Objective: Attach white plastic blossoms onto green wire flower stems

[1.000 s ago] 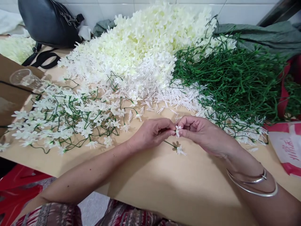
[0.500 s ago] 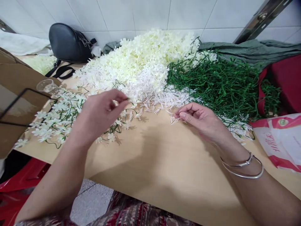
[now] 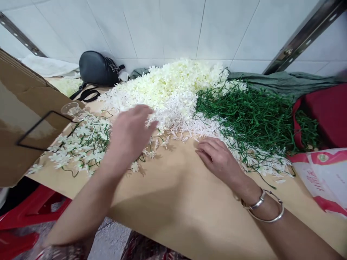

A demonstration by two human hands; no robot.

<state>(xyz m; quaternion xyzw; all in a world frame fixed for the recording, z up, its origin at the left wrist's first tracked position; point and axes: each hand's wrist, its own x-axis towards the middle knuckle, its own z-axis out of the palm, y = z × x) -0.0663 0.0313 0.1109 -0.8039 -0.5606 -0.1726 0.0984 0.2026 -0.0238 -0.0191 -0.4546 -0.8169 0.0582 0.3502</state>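
My left hand (image 3: 130, 131) hovers over the front of the flower heap, back up, its thumb apart from the fingers. Nothing shows in it. Under and beyond it spread cream-white artificial petals (image 3: 173, 81). Left of that hand lie assembled white flowers on green stems (image 3: 81, 141). My right hand (image 3: 218, 159) is low over the table, palm down, at the edge of the loose white stamens (image 3: 200, 128). Its fingers are bent and close together; their tips are partly hidden, so whatever they pinch cannot be made out. Behind it rises a heap of green plastic stems (image 3: 252, 115).
A cardboard box (image 3: 24, 119) with a black wire frame (image 3: 35, 126) stands at left, near a clear plastic cup (image 3: 72, 108). A black bag (image 3: 99, 68) sits at the back. On the right are a dark red bag (image 3: 328, 112) and a white-and-pink packet (image 3: 322, 180).
My left hand has opened from a pinch and moved slightly right. My right hand has turned palm down from a palm-sideways pinch. The view has tilted upward.
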